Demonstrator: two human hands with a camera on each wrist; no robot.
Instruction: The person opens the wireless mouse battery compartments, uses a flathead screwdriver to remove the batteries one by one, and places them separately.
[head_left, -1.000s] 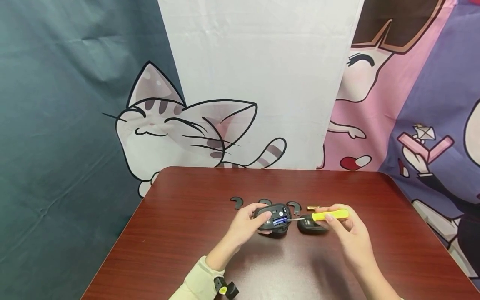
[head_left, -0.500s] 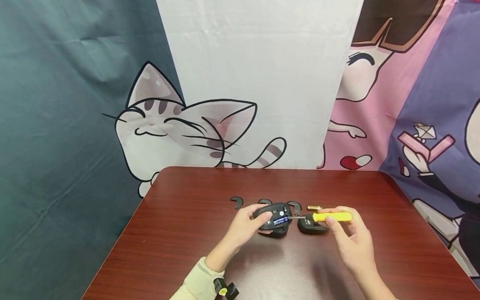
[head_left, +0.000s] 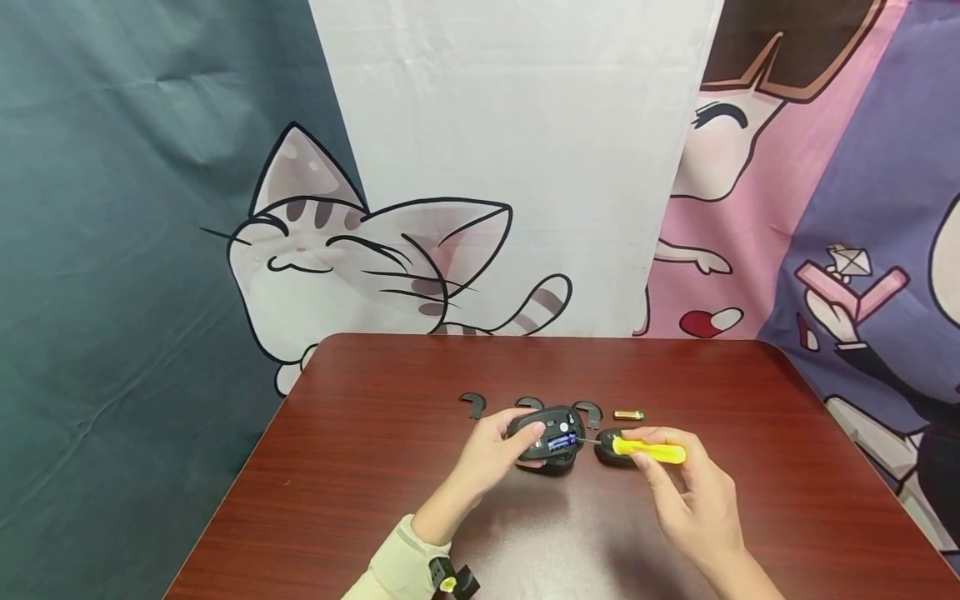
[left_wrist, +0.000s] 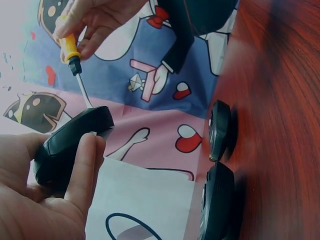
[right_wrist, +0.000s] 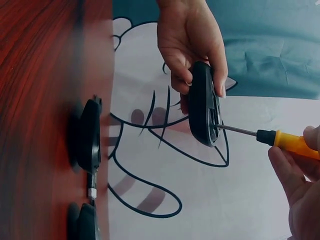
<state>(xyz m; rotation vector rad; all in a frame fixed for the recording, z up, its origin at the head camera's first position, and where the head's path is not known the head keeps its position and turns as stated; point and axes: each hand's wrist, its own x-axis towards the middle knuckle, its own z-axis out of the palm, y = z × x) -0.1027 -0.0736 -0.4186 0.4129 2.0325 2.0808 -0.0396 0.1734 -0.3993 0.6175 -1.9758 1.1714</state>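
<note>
My left hand (head_left: pixel 487 454) grips a black computer mouse (head_left: pixel 534 427) above the table, its underside facing up toward the head camera. Blue batteries (head_left: pixel 560 442) sit in its uncovered compartment. Between thumb and fingers, my right hand (head_left: pixel 696 496) holds a yellow-handled screwdriver (head_left: pixel 651 452). The right wrist view has the screwdriver's shaft (right_wrist: pixel 237 130) reaching the compartment end of the mouse; its very tip is hidden inside the opening. Behind the screwdriver, a second black mouse (head_left: pixel 607 450) lies on the table, and a third mouse (head_left: pixel 551 468) shows partly beneath the held one.
Three dark curved covers, a left one (head_left: pixel 474 405), a middle one (head_left: pixel 529 402) partly hidden and a right one (head_left: pixel 589 413), lie in a row on the reddish-brown table (head_left: pixel 360 467). A gold-coloured battery (head_left: pixel 628 415) lies to their right. A printed cloth (head_left: pixel 525 125) hangs behind.
My right hand has lowered slightly toward me, and the screwdriver handle now slants down to the right. The gold battery shows more fully. My left hand and its mouse have barely moved.
</note>
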